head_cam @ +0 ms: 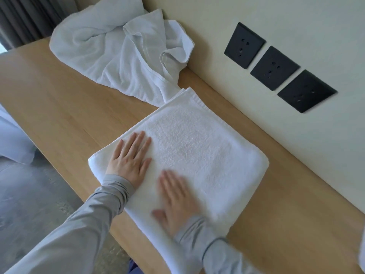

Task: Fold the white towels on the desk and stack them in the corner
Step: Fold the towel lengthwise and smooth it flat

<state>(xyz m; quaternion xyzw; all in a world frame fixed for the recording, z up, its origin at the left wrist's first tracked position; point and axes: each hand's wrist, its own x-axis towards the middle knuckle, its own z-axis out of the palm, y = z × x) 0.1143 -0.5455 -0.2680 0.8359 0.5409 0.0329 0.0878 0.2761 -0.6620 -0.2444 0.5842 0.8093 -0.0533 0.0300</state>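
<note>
From the head camera, a folded white towel (199,155) lies flat on the wooden counter (59,99), a thick rectangle of several layers. Its far corner lies near the wall (296,22) and its near end reaches the counter's front edge. Both hands rest on top of it, palms down.

The left hand (129,161) lies on the towel's left part, fingers straight and slightly spread, gripping nothing. The right hand (175,200) lies flat on the nearer part of the towel, fingers also extended. It is blurred, so finer detail of its fingers cannot be made out. Grey sleeves (79,224) cover both arms to the wrists.

Farther back on the counter, against the wall, sits a crumpled heap of white towels (118,56), unfolded and bunched. Its nearest edge touches the far corner of the folded towel.

Three black wall sockets (274,68) sit in a row on the wall to the right, above the counter. A dark curtain (25,16) hangs at the upper left. Grey floor (29,194) shows below the counter's front edge, with some white fabric (13,139) at the left border.
</note>
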